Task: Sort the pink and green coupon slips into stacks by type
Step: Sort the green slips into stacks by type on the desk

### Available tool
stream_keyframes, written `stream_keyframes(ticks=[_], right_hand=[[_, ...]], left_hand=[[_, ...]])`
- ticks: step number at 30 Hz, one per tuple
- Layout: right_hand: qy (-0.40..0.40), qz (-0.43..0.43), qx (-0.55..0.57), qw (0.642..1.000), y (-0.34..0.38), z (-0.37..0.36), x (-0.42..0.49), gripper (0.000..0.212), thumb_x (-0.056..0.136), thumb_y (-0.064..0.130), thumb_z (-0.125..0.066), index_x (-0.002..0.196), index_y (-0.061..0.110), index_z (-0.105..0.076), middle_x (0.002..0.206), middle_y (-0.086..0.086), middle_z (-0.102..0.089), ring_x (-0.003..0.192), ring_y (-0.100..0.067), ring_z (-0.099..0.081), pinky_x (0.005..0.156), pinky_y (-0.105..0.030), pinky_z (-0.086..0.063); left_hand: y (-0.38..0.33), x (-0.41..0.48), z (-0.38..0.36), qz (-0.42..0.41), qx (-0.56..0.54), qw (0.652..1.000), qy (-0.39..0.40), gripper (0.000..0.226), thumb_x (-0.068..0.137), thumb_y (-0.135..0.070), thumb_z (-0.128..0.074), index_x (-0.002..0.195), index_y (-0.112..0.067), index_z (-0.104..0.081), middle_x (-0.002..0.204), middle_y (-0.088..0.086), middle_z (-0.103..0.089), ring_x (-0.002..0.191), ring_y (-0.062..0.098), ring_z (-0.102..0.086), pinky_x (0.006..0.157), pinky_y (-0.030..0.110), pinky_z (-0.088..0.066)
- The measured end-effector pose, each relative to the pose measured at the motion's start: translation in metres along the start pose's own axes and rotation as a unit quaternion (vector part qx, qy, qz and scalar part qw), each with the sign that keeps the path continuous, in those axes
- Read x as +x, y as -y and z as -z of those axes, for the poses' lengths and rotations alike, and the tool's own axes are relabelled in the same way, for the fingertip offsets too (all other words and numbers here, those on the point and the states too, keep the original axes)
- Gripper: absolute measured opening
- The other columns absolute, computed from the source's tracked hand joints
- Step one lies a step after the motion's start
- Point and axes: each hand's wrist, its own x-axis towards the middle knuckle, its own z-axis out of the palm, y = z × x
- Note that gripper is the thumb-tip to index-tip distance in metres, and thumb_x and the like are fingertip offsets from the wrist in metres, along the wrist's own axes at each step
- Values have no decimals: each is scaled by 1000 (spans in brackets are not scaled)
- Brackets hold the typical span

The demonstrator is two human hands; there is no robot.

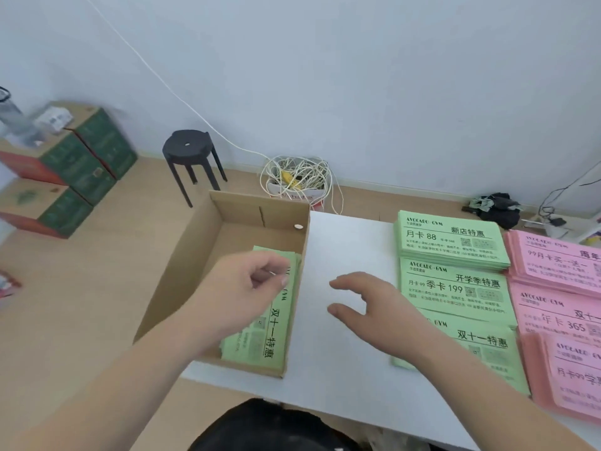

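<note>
A: At the left edge of the white table [344, 242], we see an open cardboard box [224, 222]. What lies in it?

B: We find a pile of green slips [276, 336] against its right wall, printed side up, the text running along the box's length.

A: And the left hand [250, 288]?

B: We see it above the far end of that pile, fingers curled toward the thumb. We cannot tell whether it pinches the top slip or only hovers over it.

A: The right hand [367, 307]?

B: We note it over bare tabletop, between the box and the sorted stacks, fingers spread and relaxed, holding nothing. Its forearm crosses the left corner of the near green stack [484, 349].

A: How do we read the sorted slips?

B: We count 3 green stacks in 1 column: the far green stack [452, 242] headed "月卡 88", the middle green stack [455, 291] headed "季卡 199", and the near one, which bears the same large characters as the pile in the box. Just to the right we count 3 pink stacks: the far pink stack [559, 262], the middle pink stack [559, 314] and the near pink stack [572, 375], all cut by the frame's edge.

A: And beyond the table?

B: On the floor we see a black stool [192, 148], a tangle of white cable [299, 177] by the wall, and green-and-red cartons [65, 164] at far left.
</note>
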Motion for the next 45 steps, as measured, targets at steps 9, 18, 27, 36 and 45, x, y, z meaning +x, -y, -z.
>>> stream_keyframes(ticks=[9,18,27,36,45], right_hand=[[-119,0,-48,992,65,-57,82,49,99,34,-61,147,30,-50,166,17,-23,153,-2,-15,117,-29,-36],[-177,-40,8,983,64,-73,78,48,98,28,-65,144,32,-54,160,32,-25,145,10,-27,112,-30,-43],[-168,-5,-33,985,70,-63,81,58,85,40,-78,139,29,-60,162,18,-33,154,-2,-16,124,-30,-25],[24,-7,-1,1000,98,-60,66,73,65,60,-89,130,36,-66,148,23,-49,148,12,-18,124,-27,-21],[2,-51,-59,997,107,-73,71,29,102,28,-53,130,33,-58,105,13,-69,102,-14,-60,90,-34,-50]], left_hand=[[89,117,28,-93,327,922,183,54,94,-27,-65,145,-20,-50,138,-2,-55,131,21,-51,109,36,-43],[111,151,19,-102,340,904,240,60,84,-36,-70,140,-26,-50,119,-4,-45,118,23,-40,104,40,-44],[103,106,59,-200,206,931,224,27,89,-16,-67,95,-38,-53,114,-22,-57,114,4,-48,94,23,-40],[121,63,74,-176,137,950,217,35,99,-15,-54,121,-42,-52,109,-29,-55,101,-5,-55,84,15,-44],[109,79,68,-152,169,965,127,12,104,-25,-47,107,-32,-55,101,-15,-64,92,10,-60,76,33,-50]])
